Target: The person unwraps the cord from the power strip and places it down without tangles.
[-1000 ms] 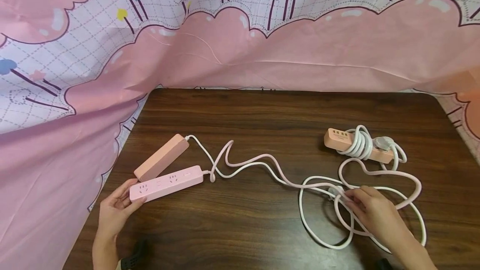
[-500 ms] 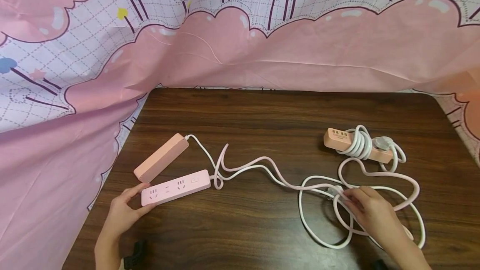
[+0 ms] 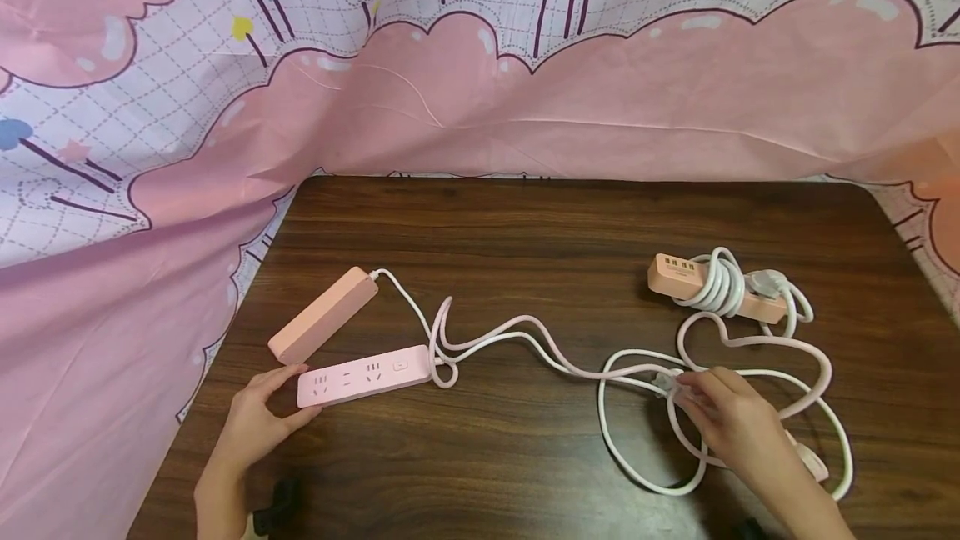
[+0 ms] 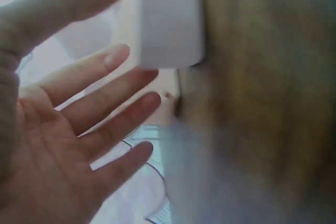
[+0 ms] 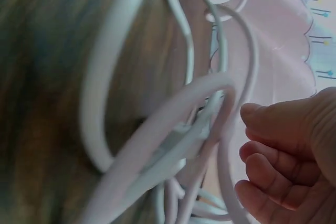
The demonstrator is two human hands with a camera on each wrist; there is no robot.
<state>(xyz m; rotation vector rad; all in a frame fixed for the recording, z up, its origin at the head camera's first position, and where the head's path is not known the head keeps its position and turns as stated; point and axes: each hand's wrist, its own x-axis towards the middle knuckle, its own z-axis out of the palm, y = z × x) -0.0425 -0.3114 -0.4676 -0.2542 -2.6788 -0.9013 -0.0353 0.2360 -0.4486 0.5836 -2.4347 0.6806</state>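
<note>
A pink power strip (image 3: 363,377) lies sockets up at the left of the table. At its near-left end is my left hand (image 3: 258,423), thumb and index fingertips on either side of that end. In the left wrist view the fingers (image 4: 113,98) are spread and fairly straight beside the strip's end (image 4: 170,24). On the right, my right hand (image 3: 731,419) is over tangled pink and white cords; in the right wrist view its fingers (image 5: 278,171) are loosely bent, with a gap below the thumb, beside the pink cord (image 5: 173,103). A whitish plug (image 3: 664,382) lies by its fingertips.
An orange power strip (image 3: 322,315) lies face down behind the pink one, its white cord (image 3: 408,298) running right. A second orange power strip (image 3: 675,276), wrapped in its cord, lies at back right. A pale pink plug (image 3: 812,461) shows beside the right forearm. A patterned cloth (image 3: 600,115) hangs behind.
The pink power strip has moved right and slightly nearer, turning more level, with my left hand following. My right hand has shifted slightly; a pale pink plug now shows beside its forearm.
</note>
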